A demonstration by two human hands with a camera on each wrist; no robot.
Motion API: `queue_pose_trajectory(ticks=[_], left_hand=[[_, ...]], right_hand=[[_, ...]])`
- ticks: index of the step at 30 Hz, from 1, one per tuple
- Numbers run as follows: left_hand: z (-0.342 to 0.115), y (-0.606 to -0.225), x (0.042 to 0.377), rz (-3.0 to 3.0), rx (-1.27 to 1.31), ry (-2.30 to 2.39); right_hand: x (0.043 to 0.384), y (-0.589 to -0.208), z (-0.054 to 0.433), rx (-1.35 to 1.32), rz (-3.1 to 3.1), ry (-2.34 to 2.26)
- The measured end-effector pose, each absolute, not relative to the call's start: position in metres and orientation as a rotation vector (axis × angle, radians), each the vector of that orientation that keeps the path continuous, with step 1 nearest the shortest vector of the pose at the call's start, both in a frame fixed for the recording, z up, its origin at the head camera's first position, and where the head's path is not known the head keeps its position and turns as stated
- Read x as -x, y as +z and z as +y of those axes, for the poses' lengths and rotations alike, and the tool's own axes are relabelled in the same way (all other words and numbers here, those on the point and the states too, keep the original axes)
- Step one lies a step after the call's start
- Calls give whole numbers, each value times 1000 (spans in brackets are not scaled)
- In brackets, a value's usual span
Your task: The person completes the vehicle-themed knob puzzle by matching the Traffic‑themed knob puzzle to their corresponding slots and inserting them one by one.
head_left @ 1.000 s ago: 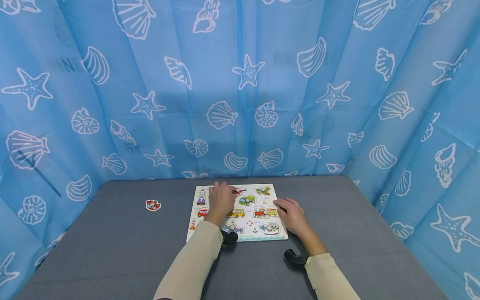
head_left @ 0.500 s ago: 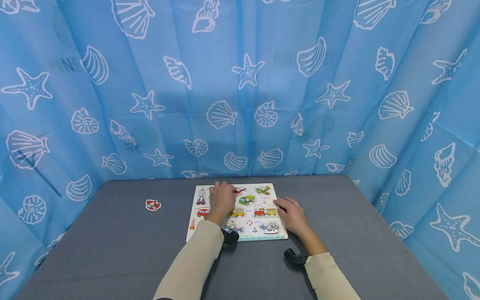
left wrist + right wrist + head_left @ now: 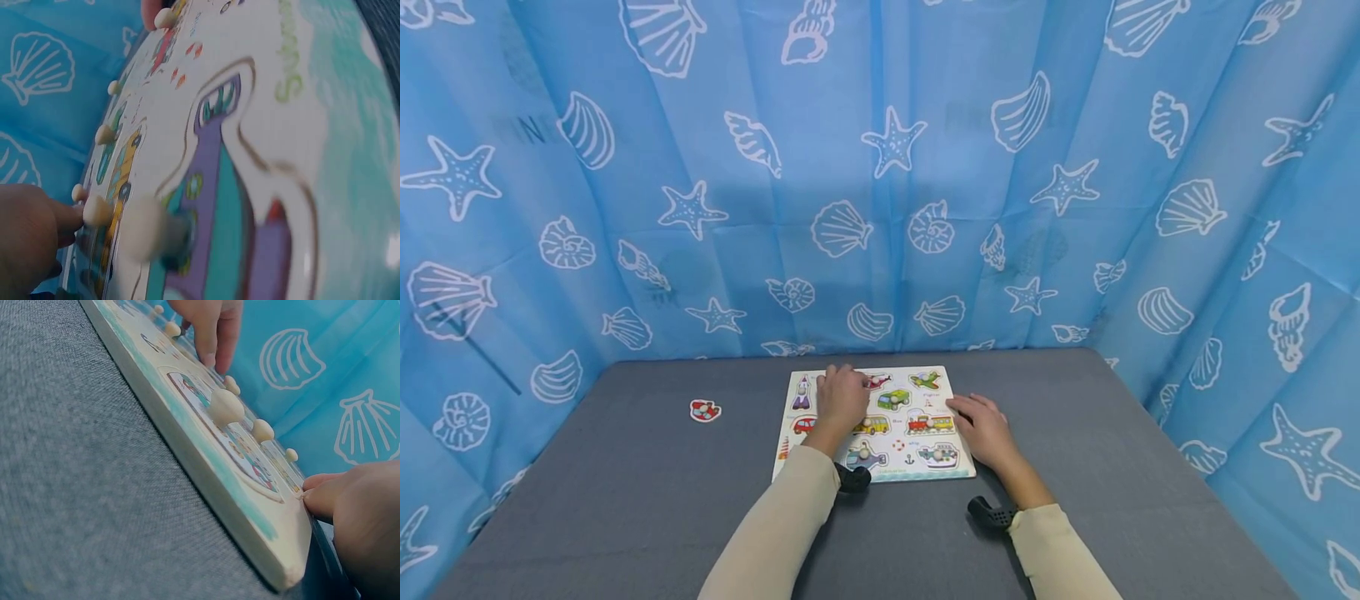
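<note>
A white wooden knob puzzle board [image 3: 887, 469] with vehicle pieces lies on the grey table. My left hand [image 3: 841, 402] is over its upper left part, its fingertips beside the red helicopter piece [image 3: 877, 381]. In the left wrist view, a fingertip [image 3: 70, 217] is close to the pieces' wooden knobs; whether it grips one is not clear. The right wrist view has that hand's fingers pointing down at the board. My right hand [image 3: 987, 433] rests against the board's right edge, fingertips [image 3: 312, 495] touching it. Part of the board is hidden under my left hand.
A loose red puzzle piece [image 3: 705, 410] lies on the table [image 3: 625, 500] to the left of the board. Behind the table hangs a blue curtain [image 3: 880, 250] with white shells and starfish. Rocket [image 3: 802, 393], train [image 3: 930, 423] and ship [image 3: 938, 455] pieces sit on the board.
My left hand has shifted very slightly left, and a little more of the helicopter piece shows. My right hand stays at the board's edge. The loose red piece lies where it was.
</note>
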State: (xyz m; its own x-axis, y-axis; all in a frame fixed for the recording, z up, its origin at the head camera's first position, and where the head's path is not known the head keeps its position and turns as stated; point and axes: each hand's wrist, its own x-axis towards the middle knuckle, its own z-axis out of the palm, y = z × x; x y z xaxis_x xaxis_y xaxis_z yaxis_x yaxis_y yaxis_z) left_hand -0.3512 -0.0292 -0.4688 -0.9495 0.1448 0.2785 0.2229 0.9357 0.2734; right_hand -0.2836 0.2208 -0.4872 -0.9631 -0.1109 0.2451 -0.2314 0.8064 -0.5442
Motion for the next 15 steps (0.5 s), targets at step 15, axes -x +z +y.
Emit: queue_pose_trajectory(ticks=[15], left_hand=[[-71,-476,333,-2696,330,-711]], right_hand=[[282,-488,221,-275,-2782,877]])
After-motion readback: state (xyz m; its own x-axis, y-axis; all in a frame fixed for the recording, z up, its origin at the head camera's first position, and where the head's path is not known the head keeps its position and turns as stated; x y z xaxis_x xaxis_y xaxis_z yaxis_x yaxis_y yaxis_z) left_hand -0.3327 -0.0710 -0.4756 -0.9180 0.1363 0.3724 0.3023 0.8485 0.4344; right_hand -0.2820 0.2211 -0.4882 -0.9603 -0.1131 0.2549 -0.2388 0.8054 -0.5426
